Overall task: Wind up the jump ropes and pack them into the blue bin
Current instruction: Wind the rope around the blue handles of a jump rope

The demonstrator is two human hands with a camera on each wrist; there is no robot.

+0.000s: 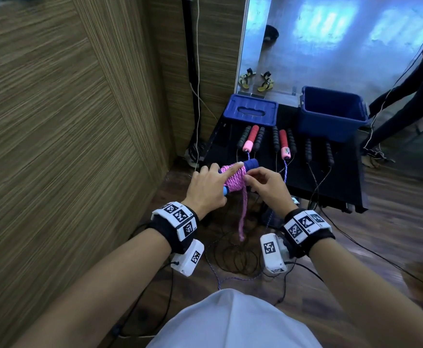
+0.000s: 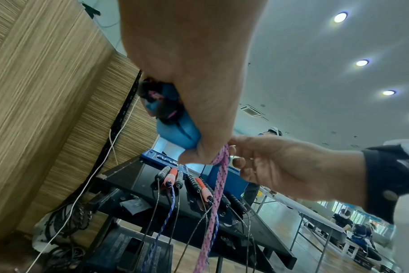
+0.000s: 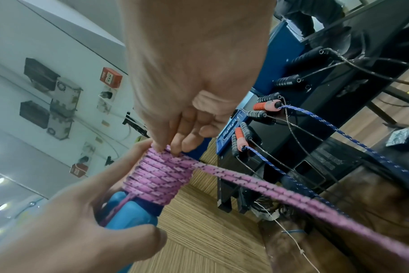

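The pink braided jump rope w/ dark flecks (image 1: 233, 180) sits centre-frame in the head view, wound in tight turns round its two blue foam-and-plastic handles (image 1: 251, 164), which are held together as one bundle. Bundle's long axis runs diagonal, lower left to upper right, roughly crosswise to both forearms. A loose pink tail (image 1: 243, 217) hangs straight down from the coil's right side toward the bottom of the frame, doubled over, so what's left to wind lies below and btwn the hands. The left hand (image 1: 206, 189) grips the lower-left end of the bundle, thumb under the light-blue handle end per the right wrist view, index finger laid straight along the top of the coil. The right hand (image 1: 264, 185) is narrow, fingertips (image 3: 175, 146) pinching the last turn at the coil's upper end, right where the tail leaves; it's the nearer hand to the free strand, so prob. the one to feed it. The open blue plastic bin (image 1: 332, 113) stands upper right on the black low table (image 1: 341, 182), well apart from the bundle and beyond the right hand; looks to have nothing in it, tho its floor isn't fully seen. Its blue lid (image 1: 250, 109) lies just left of it. Rows of black ribbed handles and red-and-pink handles (image 1: 250, 139) lie on the table btwn lid and hands, cords trailing to the floor. Writing: only square black-and-white marker codes on the wrist bands (image 1: 177, 222); no brand or legible text elsewhere.
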